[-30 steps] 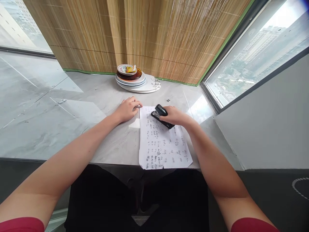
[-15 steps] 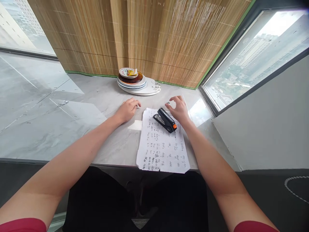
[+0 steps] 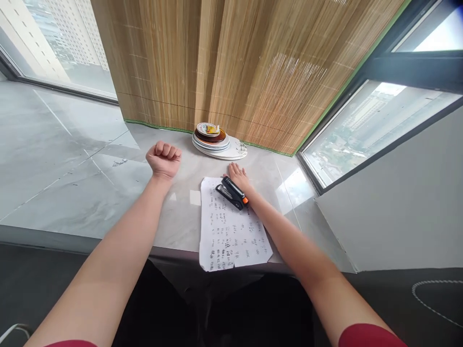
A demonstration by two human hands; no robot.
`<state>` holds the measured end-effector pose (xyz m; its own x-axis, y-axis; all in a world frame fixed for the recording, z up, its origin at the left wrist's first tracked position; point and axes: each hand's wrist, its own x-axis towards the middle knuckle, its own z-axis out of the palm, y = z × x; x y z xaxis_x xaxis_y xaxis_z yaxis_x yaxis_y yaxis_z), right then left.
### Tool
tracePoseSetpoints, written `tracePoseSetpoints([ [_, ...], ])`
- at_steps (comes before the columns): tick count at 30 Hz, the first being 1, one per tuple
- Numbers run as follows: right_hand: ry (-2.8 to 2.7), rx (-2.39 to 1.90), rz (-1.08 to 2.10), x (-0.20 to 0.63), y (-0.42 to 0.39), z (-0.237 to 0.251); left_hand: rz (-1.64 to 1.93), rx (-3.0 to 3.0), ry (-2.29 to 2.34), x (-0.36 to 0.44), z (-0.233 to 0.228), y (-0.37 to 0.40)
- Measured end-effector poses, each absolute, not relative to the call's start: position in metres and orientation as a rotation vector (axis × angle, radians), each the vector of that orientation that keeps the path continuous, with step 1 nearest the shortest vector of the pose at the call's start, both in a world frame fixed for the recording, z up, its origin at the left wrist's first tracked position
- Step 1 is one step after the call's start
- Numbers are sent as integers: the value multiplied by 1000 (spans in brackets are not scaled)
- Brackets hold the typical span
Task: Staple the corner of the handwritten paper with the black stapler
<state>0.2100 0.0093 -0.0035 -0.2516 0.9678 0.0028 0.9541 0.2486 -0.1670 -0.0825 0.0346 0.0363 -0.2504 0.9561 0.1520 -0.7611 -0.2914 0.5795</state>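
My left hand (image 3: 164, 160) is curled into a fist above the pale counter, left of the paper. Whatever its fingers may enclose is hidden. Flat on the counter, my right hand (image 3: 238, 176) lies with its fingers stretched out, just past the top of the paper and beside the stapler. The black stapler (image 3: 232, 193) with an orange end piece rests at an angle on the upper part of the paper. Handwriting covers the white sheet of paper (image 3: 229, 241), whose lower end hangs over the counter's front edge.
Behind my hands stands a stack of plates (image 3: 219, 150) with a small yellow packet (image 3: 213, 129) on top. A bamboo blind (image 3: 231, 72) hangs behind it. Small thin bits (image 3: 120, 163) lie on the counter at left. Windows flank the blind, and a white wall (image 3: 390, 202) is at right.
My left hand has lifted and moved left, closing into a fist. My right hand has gone from a raised pinch with a small grey piece to lying flat beside the stapler. The view has shifted.
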Motion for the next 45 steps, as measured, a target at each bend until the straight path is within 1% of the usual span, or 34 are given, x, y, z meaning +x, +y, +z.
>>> tracePoseSetpoints([
  [3,-2452,-1663,177,160,20,-3,1839,551,358,-91,36,33],
  [6,-2449,-1614,168,125,27,-3,1836,537,326,-92,38,33],
  [12,-2406,-1639,215,113,27,-9,1754,505,260,-93,35,36],
  [15,-2393,-1696,201,128,25,-10,1663,568,343,-89,35,36],
  [18,-2412,-1745,197,157,20,-10,1518,803,433,-75,35,34],
  [22,-2370,-1799,208,219,12,-12,1274,1341,515,-47,27,31],
  [25,-2297,-1887,200,264,7,-16,1016,1755,647,-27,19,27],
  [28,-2225,-1935,209,287,4,-17,774,2256,668,-11,14,20],
  [30,-2228,-1909,216,289,5,-17,676,2487,643,-3,12,15],
  [34,-2226,-1748,244,283,9,-14,448,2621,638,2,9,10],
  [38,-2025,-1304,256,292,-2,3,349,2627,667,-4,10,11],
  [40,-2021,-1078,374,301,-15,19,344,2623,695,-8,11,13],
  [42,-2164,-947,591,308,-29,36,348,2612,724,-11,13,14],
  [43,-2247,-931,668,310,-35,43,353,2604,738,-12,13,14],
  [45,-2365,-998,705,312,-46,53,361,2586,764,-13,14,15],
])
